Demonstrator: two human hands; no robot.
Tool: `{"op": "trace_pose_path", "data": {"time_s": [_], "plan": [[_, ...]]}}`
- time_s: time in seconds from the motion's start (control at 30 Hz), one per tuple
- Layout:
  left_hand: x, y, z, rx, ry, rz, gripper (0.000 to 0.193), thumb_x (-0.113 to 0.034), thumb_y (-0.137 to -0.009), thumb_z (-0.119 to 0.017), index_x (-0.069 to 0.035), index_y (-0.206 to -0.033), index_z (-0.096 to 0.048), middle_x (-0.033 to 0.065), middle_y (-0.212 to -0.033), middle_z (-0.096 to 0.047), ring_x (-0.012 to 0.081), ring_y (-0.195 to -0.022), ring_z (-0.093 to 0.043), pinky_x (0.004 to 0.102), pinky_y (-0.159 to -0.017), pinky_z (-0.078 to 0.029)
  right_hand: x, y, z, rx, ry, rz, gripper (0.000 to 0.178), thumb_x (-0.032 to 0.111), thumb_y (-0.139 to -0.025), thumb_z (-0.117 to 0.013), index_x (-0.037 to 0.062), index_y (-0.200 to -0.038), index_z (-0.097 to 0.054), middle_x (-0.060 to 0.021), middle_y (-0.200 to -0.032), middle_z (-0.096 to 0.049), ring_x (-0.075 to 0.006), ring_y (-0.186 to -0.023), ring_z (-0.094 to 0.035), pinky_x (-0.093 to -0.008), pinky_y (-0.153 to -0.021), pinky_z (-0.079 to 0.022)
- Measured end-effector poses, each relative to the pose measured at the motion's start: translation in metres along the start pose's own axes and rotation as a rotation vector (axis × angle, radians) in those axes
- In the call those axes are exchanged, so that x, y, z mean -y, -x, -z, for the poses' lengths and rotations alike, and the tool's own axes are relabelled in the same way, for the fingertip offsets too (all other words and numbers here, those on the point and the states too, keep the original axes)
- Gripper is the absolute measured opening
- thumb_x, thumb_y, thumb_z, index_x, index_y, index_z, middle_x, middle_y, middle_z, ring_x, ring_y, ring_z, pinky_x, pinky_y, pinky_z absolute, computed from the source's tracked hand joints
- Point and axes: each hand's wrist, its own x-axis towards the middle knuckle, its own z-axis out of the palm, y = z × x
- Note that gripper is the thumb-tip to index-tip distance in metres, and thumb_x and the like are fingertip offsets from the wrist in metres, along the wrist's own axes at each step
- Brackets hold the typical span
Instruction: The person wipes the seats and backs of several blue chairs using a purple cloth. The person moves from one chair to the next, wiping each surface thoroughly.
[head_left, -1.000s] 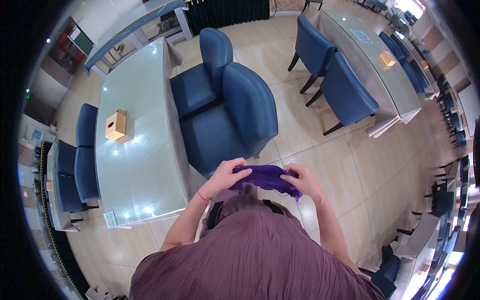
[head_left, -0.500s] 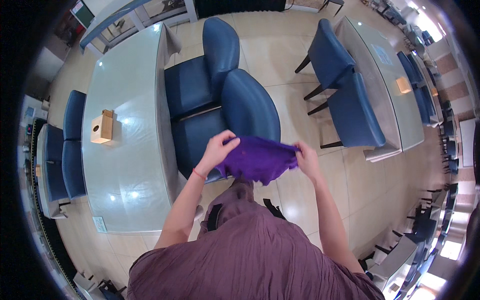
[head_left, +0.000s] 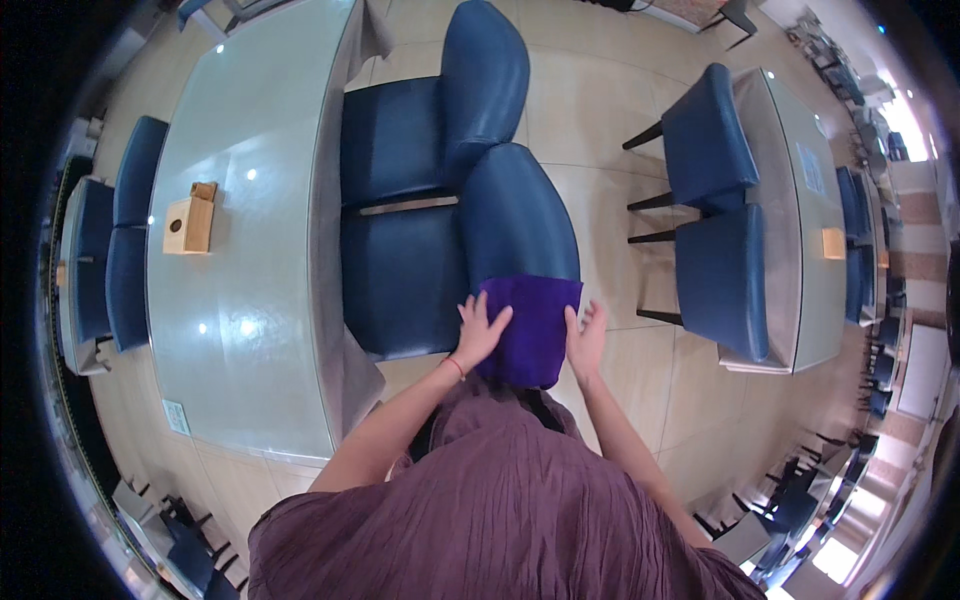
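Note:
A purple cloth (head_left: 530, 335) lies over the near end of the closest blue chair's backrest (head_left: 520, 215), its lower part hanging in front of my body. At the cloth's left edge, my left hand (head_left: 482, 335) has its fingers spread, with the thumb over the fabric. My right hand (head_left: 586, 342) is beside the right edge, thumb against it and fingers apart. Neither hand appears to grip the cloth. How the cloth's underside meets the chair is hidden.
To the left stands a long glass-topped table (head_left: 250, 300) bearing a wooden tissue box (head_left: 190, 225). A second blue chair (head_left: 480, 90) is just beyond the nearest one. Across the tiled floor (head_left: 610, 400), more blue chairs (head_left: 718, 280) line another table (head_left: 815, 250).
The cloth was stretched in the air between both hands; now it rests over the chair back, looking smoother and narrower. Both hands have loosened, and the view has shifted.

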Motion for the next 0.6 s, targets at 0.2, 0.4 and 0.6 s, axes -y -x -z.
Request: {"op": "trace_pose_path", "data": {"time_s": [0.2,0.4,0.6], "plan": [[0.011,0.025,-0.05,-0.012,0.189,0.017,0.084,-0.056,-0.103,-0.041,0.002,-0.158,-0.016,0.0296,-0.164,-0.013,0.0526,-0.151,-0.006,0.0585,-0.122,-0.01,-0.015,0.033,-0.011,0.067,0.223,-0.031,0.036,0.031,-0.104,-0.05,0.0001,-0.123,-0.05,-0.0269,-0.113,-0.06,-0.0452,-0.104,-0.06,-0.05,-0.087,-0.048],[-0.064,0.029,-0.053,-0.112,0.011,-0.216,0.069,-0.042,-0.105,-0.041,0.0,-0.157,-0.024,0.0284,-0.165,-0.01,0.0578,-0.149,-0.004,0.0699,-0.115,-0.014,-0.012,-0.024,-0.015,-0.012,0.167,0.21,0.015,0.013,-0.1,-0.056,0.0018,-0.11,-0.058,-0.0237,-0.105,-0.063,-0.0434,-0.095,-0.063,-0.05,-0.081,-0.05],[-0.123,-0.05,-0.051,-0.321,-0.038,-0.249,0.064,-0.044,-0.106,-0.033,-0.01,-0.16,-0.025,0.0205,-0.168,-0.009,0.056,-0.15,-0.003,0.0704,-0.115,-0.013,0.062,-0.147,-0.039,0.162,0.281,0.613,0.018,0.012,-0.097,-0.057,0.0096,-0.115,-0.058,-0.017,-0.109,-0.065,-0.041,-0.095,-0.065,-0.049,-0.076,-0.053]]}}
